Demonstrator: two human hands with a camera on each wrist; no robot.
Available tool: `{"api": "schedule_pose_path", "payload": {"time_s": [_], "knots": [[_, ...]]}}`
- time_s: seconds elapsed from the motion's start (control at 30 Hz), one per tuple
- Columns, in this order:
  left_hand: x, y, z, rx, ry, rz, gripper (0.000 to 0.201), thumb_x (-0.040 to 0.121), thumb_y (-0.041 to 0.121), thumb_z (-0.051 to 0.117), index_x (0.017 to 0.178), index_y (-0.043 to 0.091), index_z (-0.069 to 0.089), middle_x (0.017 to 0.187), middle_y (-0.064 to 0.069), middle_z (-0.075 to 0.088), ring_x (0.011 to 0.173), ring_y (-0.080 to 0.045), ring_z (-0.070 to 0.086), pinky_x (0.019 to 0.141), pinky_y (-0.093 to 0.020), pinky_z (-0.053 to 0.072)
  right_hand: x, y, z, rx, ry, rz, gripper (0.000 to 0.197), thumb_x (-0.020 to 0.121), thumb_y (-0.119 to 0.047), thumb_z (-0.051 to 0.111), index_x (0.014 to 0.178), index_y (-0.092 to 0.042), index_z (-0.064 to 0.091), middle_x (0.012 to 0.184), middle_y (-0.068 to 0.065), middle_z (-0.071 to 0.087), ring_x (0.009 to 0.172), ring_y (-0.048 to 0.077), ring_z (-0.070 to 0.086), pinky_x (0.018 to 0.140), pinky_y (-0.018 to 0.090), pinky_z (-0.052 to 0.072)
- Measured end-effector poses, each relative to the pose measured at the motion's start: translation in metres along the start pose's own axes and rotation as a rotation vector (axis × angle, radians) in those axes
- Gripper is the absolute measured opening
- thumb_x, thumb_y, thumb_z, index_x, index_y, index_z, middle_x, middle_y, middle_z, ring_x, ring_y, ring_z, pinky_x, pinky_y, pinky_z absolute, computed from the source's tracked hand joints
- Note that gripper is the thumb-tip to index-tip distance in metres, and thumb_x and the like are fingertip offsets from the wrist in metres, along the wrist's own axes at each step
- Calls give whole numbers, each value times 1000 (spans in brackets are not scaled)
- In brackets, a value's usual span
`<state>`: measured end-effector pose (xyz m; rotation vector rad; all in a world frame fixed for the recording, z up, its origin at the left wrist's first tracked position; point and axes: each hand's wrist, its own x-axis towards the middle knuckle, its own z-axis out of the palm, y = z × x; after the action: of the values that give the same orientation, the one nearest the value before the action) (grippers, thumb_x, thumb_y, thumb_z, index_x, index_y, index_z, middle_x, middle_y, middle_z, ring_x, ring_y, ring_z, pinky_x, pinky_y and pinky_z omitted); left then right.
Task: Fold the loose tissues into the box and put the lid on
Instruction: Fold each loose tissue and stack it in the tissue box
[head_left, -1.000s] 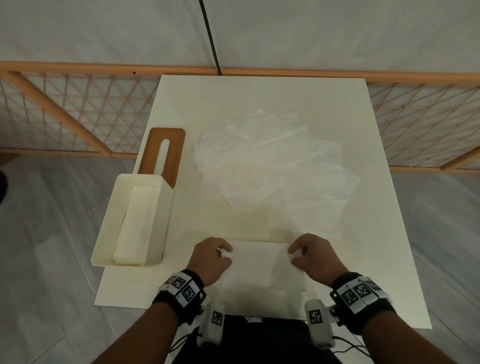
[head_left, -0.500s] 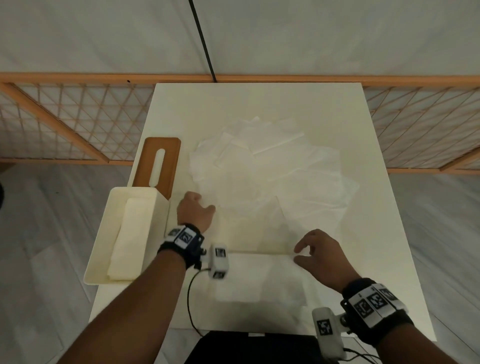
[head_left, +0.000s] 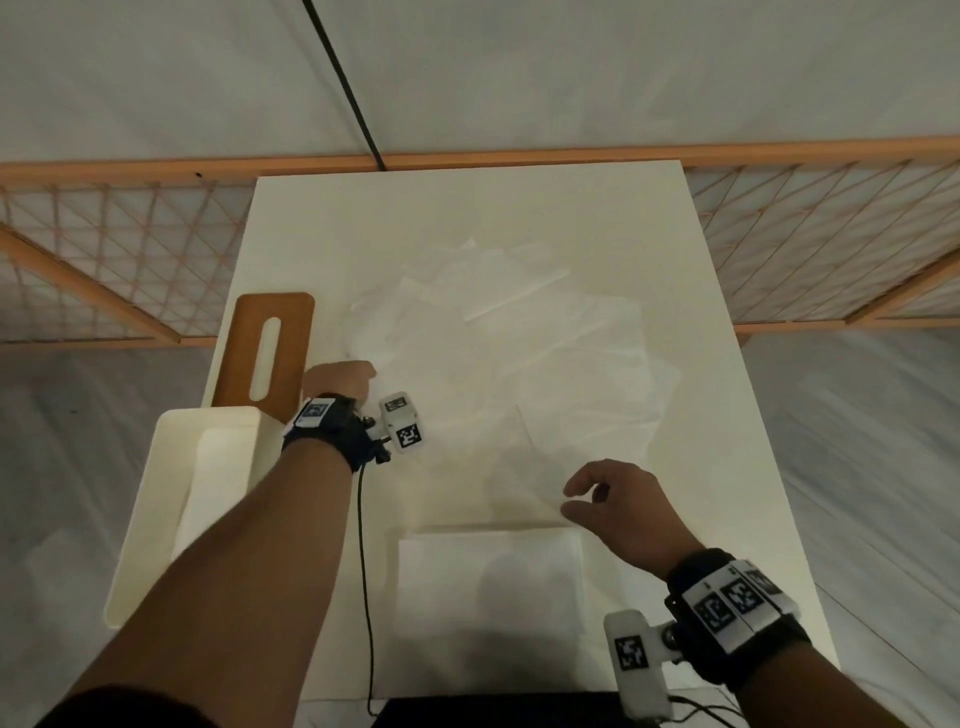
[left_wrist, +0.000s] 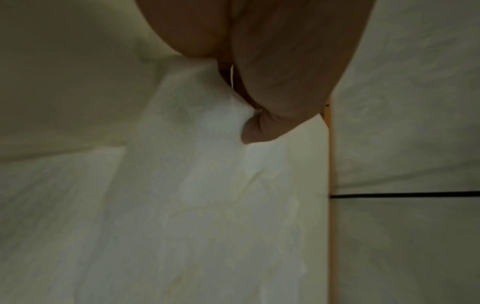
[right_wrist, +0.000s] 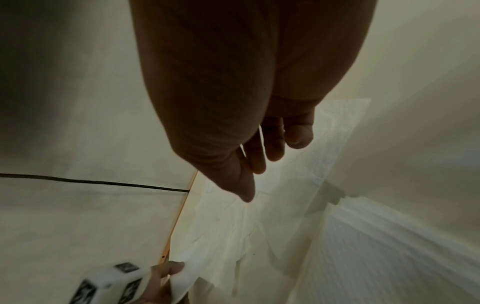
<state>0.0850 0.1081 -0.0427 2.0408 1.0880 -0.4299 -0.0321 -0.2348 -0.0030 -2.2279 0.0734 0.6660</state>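
White, thin paper is what my left hand (head_left: 337, 378) has between thumb and fingers: the left wrist view shows me pinching the near-left corner of one sheet from the loose pile of white tissues (head_left: 519, 364) spread across the middle of the cream table (head_left: 727, 467). My right hand (head_left: 618, 506) hovers with relaxed, lightly curled fingers and holds nothing, just above the near edge of that pile and just beyond the folded white tissue rectangle (head_left: 488, 577) lying in front of me. The relation that matters, as I judge it, is this: the pile lies ahead and to the right of my left hand, while the cream open-topped tissue box (head_left: 150, 519) sits at the table's left edge, nearer to me than that hand and on its outer side, its long axis running away from me. A stack of folded tissues already lies inside. My left hand is plainly the nearer to both the box and the brown wooden lid with a long slot (head_left: 267, 353), which lies flat just beyond the box and touching or nearly touching it. No brand or readable writing shows; only black-and-white square markers on the wristbands (head_left: 727, 605).
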Motion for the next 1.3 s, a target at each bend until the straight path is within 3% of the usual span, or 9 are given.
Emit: {"api": "schedule_pose_path", "payload": {"time_s": [0.1,0.23,0.33,0.53,0.73,0.83,1.1,1.23,1.3], "knots": [[-5,7,-13,-148,18,31,46,89,31,70,128,8,57,131,-8,58,107,-31,57,85,-36,48,2,-2,1,27,8,-5,10,82,-20,79,84,-25,70,70,-15,56,54,-2,51,54,8,39],[-21,6,-23,-318,98,113,21,84,32,78,93,19,64,98,1,67,83,-21,60,63,-33,53,5,-10,6,73,17,-24,9,81,-19,80,82,-23,72,63,-16,57,54,-3,51,55,8,40],[-27,1,-21,-383,100,151,15,85,29,77,86,16,67,80,-3,71,71,-19,64,81,-42,60,5,-17,13,84,-5,-54,9,81,-20,79,79,-23,71,56,-25,59,52,-3,52,52,9,39],[-30,0,-14,-450,-21,22,10,92,13,69,89,5,62,84,-10,66,69,-16,62,62,-23,56,-1,-28,25,99,-46,-95,7,84,-19,76,79,-20,71,55,-30,58,50,-4,52,52,9,40],[-17,-20,-18,49,-17,-49,72,82,58,69,120,-3,63,114,-19,68,101,-35,66,88,-39,51,-12,-25,24,108,-48,-78,7,85,-19,75,79,-20,70,57,-30,59,49,-3,51,51,9,39],[-13,-27,-15,81,-13,-47,52,91,47,65,119,3,59,119,-10,64,110,-33,62,86,-35,46,-16,-22,23,104,-50,-73,7,85,-18,74,79,-18,70,55,-31,58,49,-4,51,51,9,39],[-42,2,-28,-338,-15,198,41,91,0,47,125,15,66,132,-13,61,108,-27,60,83,-32,51,-15,-23,22,125,-43,-90,7,84,-18,75,79,-19,71,59,-31,60,54,-5,54,54,10,41],[-90,16,-64,-444,-22,374,46,79,1,50,107,29,73,120,1,65,101,-25,63,86,-39,55,-5,-41,22,258,-21,-109,7,82,-27,78,82,-22,73,64,-19,64,61,-2,57,60,13,47],[-124,17,-85,-471,-39,527,37,72,12,62,99,32,77,114,10,70,103,-26,68,88,-45,58,2,-54,24,461,-53,-83,19,80,-37,78,91,-21,74,84,-8,72,78,10,66,73,30,56]]}}
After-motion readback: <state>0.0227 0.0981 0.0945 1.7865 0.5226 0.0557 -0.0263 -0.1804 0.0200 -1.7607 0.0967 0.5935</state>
